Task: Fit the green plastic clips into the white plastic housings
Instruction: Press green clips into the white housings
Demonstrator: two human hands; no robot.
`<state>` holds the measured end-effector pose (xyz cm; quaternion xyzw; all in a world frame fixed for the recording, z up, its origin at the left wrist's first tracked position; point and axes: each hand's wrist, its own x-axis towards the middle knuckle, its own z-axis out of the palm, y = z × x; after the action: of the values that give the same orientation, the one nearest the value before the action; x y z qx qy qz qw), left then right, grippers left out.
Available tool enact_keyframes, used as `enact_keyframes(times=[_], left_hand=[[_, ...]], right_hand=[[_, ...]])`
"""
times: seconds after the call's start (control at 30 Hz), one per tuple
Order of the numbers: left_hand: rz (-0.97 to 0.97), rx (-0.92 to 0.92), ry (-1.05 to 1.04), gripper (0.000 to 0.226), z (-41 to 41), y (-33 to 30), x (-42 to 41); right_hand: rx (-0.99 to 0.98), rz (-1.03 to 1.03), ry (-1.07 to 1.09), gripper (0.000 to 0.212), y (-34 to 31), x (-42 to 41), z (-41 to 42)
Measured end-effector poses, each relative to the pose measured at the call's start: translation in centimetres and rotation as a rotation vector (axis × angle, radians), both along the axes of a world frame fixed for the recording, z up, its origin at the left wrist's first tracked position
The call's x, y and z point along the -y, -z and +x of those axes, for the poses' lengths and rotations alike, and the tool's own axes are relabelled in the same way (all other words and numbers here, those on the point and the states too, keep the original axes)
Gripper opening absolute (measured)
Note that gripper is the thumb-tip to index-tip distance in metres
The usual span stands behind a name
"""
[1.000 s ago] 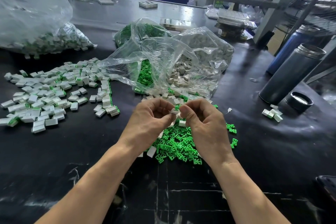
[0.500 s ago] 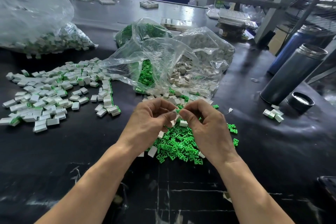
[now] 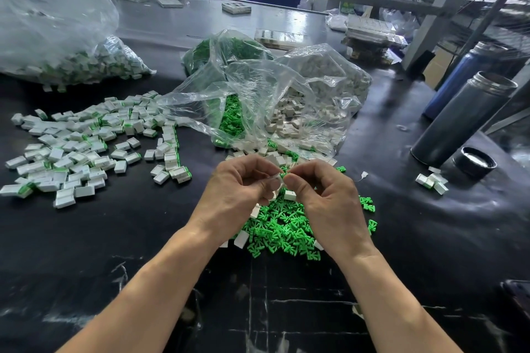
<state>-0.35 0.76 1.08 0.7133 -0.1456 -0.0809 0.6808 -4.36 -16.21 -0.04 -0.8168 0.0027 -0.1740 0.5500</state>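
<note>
Fingers (image 3: 265, 185) of both hands pinch white housing (image 3: 276, 179).

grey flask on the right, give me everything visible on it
The grey flask is a tall cylinder with a matte dark grey body that looks like metal and a ridged, lighter threaded neck. Its mouth is open. A round black cap lies separately on the black table beside its base. The flask stands on the table at the right and appears tilted, possibly from the wide lens. A blue flask stands just behind it. Neither hand touches it.
</note>
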Motion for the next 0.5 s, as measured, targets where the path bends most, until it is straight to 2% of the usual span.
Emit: enact_keyframes(times=[0.17,0.27,0.5], left_hand=[[0.064,0.061,-0.015,0.019,-0.07,0.07,0.0],[0.102,0.095,-0.021,0.019,-0.14,-0.13,0.12],[0.166,0.106,-0.013,0.018,-0.14,-0.45,-0.29]], right_hand=[[-0.011,-0.041,0.033,0.01,0.04,-0.23,-0.16],[-0.021,-0.032,0.018,0.011,-0.01,-0.28,-0.27],[0.003,-0.154,-0.025,0.01,-0.15,-0.19,-0.4]])
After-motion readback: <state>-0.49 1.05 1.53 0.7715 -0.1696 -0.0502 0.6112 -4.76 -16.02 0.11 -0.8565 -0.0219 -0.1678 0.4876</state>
